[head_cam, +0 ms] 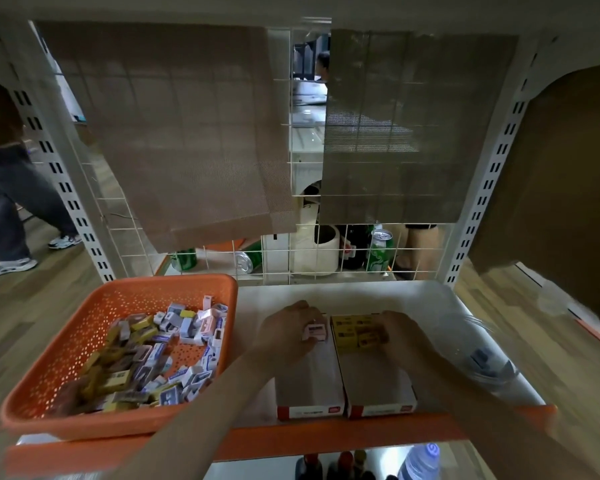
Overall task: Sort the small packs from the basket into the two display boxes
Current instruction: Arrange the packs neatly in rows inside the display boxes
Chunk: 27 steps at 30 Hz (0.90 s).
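Note:
An orange perforated basket (94, 317) at the left holds several small packs (160, 355), yellow, white-blue and pink. Two white display boxes with red fronts stand side by side on the shelf. My left hand (288, 330) pinches a pink pack (314, 332) at the far end of the left box (309, 382). Over the far end of the right box (378, 386), my right hand (400, 332) rests on a row of yellow packs (355, 332) standing there. How its fingers hold them is hidden.
The white shelf (430, 306) has an orange front edge (291, 441) and a wire grid back with hanging mesh mats. Clear plastic wrapping (489, 362) lies at the right. Green cans and bottles stand behind the grid, bottles on the shelf below. A person walks at far left.

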Motion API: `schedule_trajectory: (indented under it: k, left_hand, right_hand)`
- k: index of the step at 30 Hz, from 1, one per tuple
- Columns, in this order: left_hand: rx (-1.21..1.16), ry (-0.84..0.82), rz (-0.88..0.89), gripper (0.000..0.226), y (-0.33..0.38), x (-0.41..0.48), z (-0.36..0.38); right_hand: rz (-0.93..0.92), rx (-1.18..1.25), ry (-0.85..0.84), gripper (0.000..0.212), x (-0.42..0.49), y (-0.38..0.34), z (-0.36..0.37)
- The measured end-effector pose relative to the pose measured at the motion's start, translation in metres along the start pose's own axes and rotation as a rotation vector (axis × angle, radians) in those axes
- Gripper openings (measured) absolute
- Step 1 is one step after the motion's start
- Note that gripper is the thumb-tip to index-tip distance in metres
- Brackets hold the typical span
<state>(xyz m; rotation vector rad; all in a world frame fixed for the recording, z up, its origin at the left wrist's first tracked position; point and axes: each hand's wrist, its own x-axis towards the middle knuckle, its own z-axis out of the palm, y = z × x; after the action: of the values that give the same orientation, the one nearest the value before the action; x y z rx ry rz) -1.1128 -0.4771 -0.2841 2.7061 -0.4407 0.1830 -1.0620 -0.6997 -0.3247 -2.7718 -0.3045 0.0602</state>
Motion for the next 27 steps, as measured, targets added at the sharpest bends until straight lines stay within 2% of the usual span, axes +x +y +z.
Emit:
schedule_trajectory:
  k: [4,12,17,20,22,24,27]
  left_hand:
    - [-0.009,-0.014,-0.006,0.032,-0.001,0.0,0.002]
    - [-0.034,-0.007,0.007,0.035,-0.002,0.0,0.004]
    - [-0.072,-0.014,-0.002,0.047,-0.001,-0.002,0.003]
    - [-0.103,-0.017,-0.022,0.059,-0.001,-0.004,0.001]
    - [-0.121,-0.015,-0.032,0.066,-0.002,-0.004,0.001]
    - [-0.119,-0.02,-0.035,0.07,-0.002,-0.004,0.001]
    - [-0.112,0.002,-0.014,0.075,0.0,-0.006,-0.001]
  right_hand:
    - [0.003,-0.026,0.01,0.032,-0.002,0.0,0.003]
    - [0.031,-0.046,0.108,0.021,-0.004,-0.005,0.01]
    - [-0.001,-0.062,0.123,0.023,-0.007,-0.012,0.008]
    - [-0.09,-0.203,0.147,0.023,-0.011,-0.024,-0.004]
    - [-0.149,-0.099,0.148,0.025,-0.012,-0.032,-0.01]
    - [-0.229,0.169,0.089,0.031,-0.013,-0.045,-0.013]
    - [-0.293,0.232,0.026,0.039,-0.013,-0.061,-0.011]
